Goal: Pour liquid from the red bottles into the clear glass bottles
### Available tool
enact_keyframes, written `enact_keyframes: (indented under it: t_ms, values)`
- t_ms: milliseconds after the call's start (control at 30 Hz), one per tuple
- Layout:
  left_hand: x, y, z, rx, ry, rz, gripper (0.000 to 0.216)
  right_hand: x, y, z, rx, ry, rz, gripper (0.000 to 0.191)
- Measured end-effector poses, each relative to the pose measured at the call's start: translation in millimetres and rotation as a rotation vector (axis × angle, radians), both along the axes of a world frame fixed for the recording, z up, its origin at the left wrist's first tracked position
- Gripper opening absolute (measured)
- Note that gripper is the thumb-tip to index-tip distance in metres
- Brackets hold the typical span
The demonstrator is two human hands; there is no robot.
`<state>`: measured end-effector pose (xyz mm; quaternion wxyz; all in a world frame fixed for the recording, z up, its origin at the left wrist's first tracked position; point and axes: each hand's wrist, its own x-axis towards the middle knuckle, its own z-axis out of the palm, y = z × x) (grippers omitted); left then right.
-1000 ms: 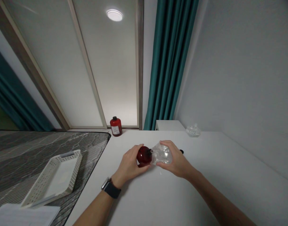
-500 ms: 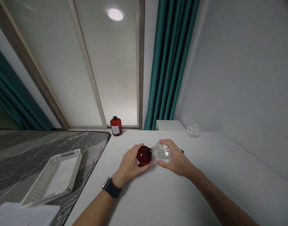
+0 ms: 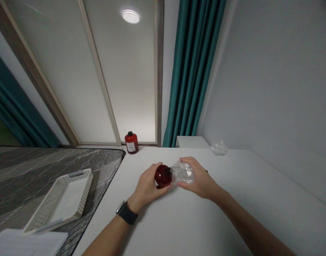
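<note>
My left hand, with a dark smartwatch on its wrist, is wrapped round a glossy dark red bottle lying tilted on its side over the white table. The bottle's dark neck points right. Against that neck sits a crinkled piece of clear plastic; whether it is a bag or a wrapper I cannot tell. Thumb and fingers of my right hand grip the plastic from the right. A small black thing shows just behind my right hand, mostly hidden.
A second red bottle with a black cap and white label stands upright at the table's back left. Crumpled clear plastic lies at the back right, beside a white box. Left are a white basket and papers.
Almost nothing differs. My right hand and the clear plastic have shifted very slightly; both hands keep their grip.
</note>
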<state>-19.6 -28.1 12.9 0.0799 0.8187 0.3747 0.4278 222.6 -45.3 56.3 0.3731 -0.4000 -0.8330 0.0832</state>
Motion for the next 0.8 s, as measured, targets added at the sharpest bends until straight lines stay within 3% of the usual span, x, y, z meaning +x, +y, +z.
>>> enact_keyframes:
  t_ms: [800]
  values:
    - [2.4,-1.2,-5.0,-0.029,-0.032,0.008,0.071,2.2,2.5,4.0,-0.015,-0.011,0.024,0.069]
